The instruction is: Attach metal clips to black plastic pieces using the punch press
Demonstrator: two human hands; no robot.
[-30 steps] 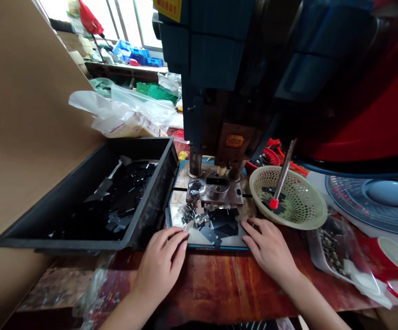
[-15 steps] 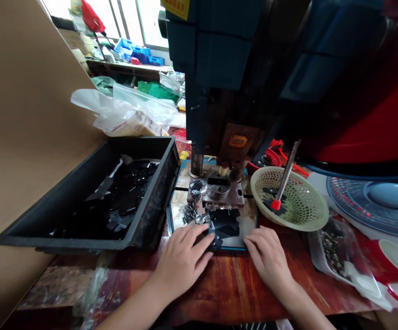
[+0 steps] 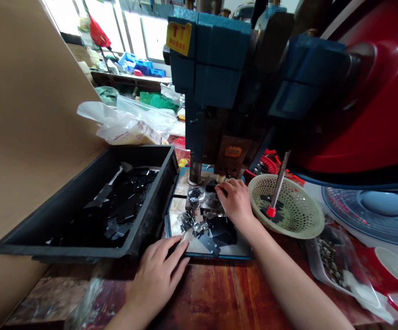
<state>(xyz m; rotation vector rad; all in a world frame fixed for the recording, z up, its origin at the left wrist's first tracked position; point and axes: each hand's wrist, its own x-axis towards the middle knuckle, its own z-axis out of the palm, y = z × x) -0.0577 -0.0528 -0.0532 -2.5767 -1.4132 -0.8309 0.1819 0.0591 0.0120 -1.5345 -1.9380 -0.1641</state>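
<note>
My right hand [image 3: 235, 199] reaches to the round metal die [image 3: 209, 198] under the blue press [image 3: 212, 91]. Its fingers are bent together on the die's top, and what they pinch is hidden. My left hand [image 3: 157, 270] lies flat and open on the front edge of the press plate [image 3: 233, 251], fingertips beside a small metal part [image 3: 186, 235]. A pile of flat black pieces [image 3: 221, 229] and several small shiny parts [image 3: 188, 220] lie on the plate between my hands.
A black tray [image 3: 157, 201] of flat black pieces stands left of the plate, with a cardboard wall [image 3: 20, 114] behind it. On the right are a mesh basket [image 3: 302, 224] holding a red-tipped tool [image 3: 275, 197], a bag of small parts [image 3: 329, 252], a red mug [image 3: 394, 270] and a fan [image 3: 373, 206].
My right hand left the plate's front edge and went forward to the die. My left hand drew back from the black pile to the plate's front left corner.
</note>
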